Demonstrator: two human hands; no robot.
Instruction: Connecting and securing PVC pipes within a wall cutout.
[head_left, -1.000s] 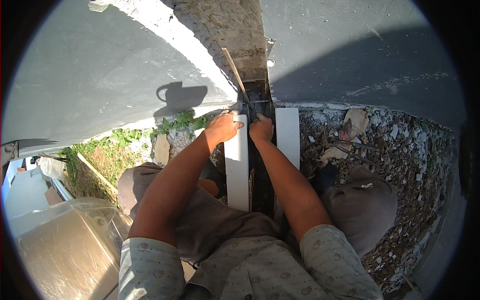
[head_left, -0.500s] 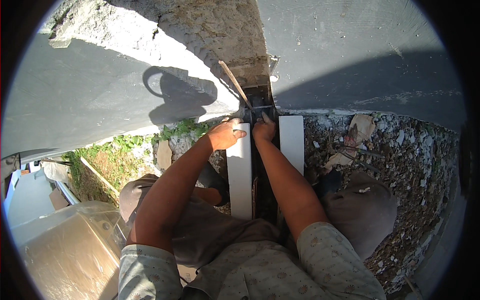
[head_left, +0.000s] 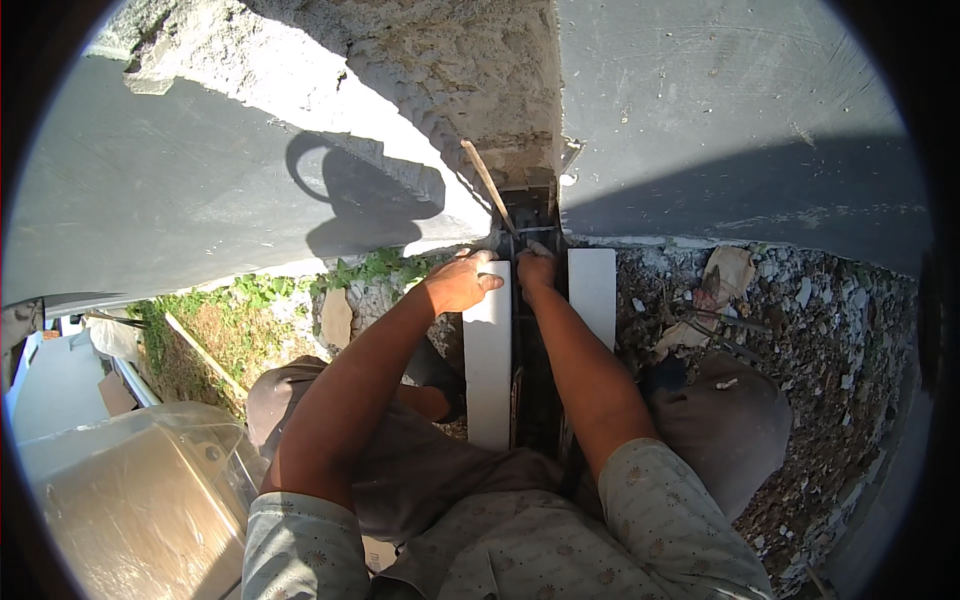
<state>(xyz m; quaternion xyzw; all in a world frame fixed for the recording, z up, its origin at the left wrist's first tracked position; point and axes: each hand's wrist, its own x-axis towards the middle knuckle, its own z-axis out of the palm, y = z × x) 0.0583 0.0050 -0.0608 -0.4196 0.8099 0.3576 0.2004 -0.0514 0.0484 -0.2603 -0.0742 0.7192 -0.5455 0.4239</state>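
Note:
My left hand (head_left: 462, 280) grips the far end of a white block (head_left: 487, 360), fingers curled over its top. Beside it my right hand (head_left: 536, 262) reaches into a dark channel (head_left: 527, 390) between the two blocks, its fingers closed near a thin metal bar (head_left: 536, 229); what they hold is hidden. The second white block (head_left: 592, 300) lies just right of that hand. A wooden stick (head_left: 485, 180) leans from the rough masonry down into the channel, ending just above my hands.
Grey walls (head_left: 730, 100) flank a broken masonry opening (head_left: 450, 70). Rubble (head_left: 820, 400) covers the ground at right; weeds (head_left: 230, 320) and a long pale stick (head_left: 205, 355) lie at left. A plastic-wrapped box (head_left: 140, 500) sits at lower left. My knees are either side of the blocks.
The camera view has shifted, so walls, blocks and hands appear lower in the frame. My hands keep nearly the same places against the blocks, the right one tucked slightly farther into the channel.

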